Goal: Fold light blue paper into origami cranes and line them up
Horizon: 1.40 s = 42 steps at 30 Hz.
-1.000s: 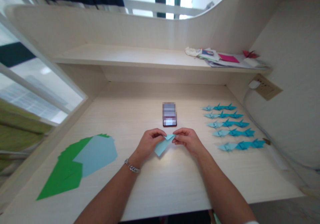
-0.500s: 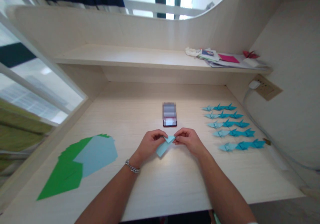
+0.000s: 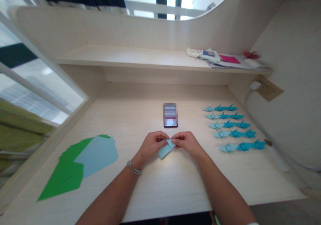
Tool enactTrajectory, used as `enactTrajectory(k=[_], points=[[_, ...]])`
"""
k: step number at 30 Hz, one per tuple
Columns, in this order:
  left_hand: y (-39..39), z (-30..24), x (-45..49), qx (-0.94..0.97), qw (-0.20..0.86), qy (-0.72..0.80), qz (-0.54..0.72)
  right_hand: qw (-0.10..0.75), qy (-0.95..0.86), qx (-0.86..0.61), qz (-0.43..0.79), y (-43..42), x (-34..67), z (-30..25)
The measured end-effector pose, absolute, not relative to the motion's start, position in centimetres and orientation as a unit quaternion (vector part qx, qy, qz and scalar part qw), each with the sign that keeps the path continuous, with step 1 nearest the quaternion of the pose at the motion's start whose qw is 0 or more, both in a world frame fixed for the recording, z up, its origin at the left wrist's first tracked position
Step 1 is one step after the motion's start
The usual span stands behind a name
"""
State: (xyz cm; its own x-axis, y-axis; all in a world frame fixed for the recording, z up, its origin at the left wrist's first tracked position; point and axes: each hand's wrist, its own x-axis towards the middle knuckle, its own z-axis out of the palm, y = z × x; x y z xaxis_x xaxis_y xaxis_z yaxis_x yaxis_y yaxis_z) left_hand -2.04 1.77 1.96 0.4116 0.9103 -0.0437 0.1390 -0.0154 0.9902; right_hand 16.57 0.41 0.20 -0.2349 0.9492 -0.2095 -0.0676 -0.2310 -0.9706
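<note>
Between my two hands is a small folded piece of light blue origami paper (image 3: 165, 150), low over the middle of the desk. My left hand (image 3: 152, 145) pinches its upper left edge, thumb and fingers closed. On the upper right side, my right hand (image 3: 187, 142) grips the same paper with thumb and forefinger pressed together. The fingertips of both hands nearly meet at the top fold and hide part of it. Just beyond them a phone (image 3: 170, 115) lies flat, its screen lit.
Rows of folded blue paper cranes (image 3: 234, 133) stand to the right. At the left lie overlapping green sheets (image 3: 61, 178) and light blue sheets (image 3: 99, 154). Papers (image 3: 229, 58) rest on the back shelf (image 3: 130, 56). A charger cable (image 3: 260, 126) runs down the right wall.
My right hand has shifted slightly left and down, closer to my left hand. The top flap of the paper now looks folded over, and my fingers cover more of it.
</note>
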Motion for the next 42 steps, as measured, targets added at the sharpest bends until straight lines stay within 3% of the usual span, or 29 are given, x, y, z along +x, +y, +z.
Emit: enactTrajectory(k=[17, 42], points=[[1.81, 2.32, -2.36, 0.658, 0.528, 0.428, 0.324, 0.409, -0.463, -0.48, 0.623, 0.33, 16.65, 0.38], [1.97, 2.0, -2.45, 0.584, 0.602, 0.384, 0.385, 0.426, -0.481, -0.487, 0.592, 0.19, 16.66, 0.88]])
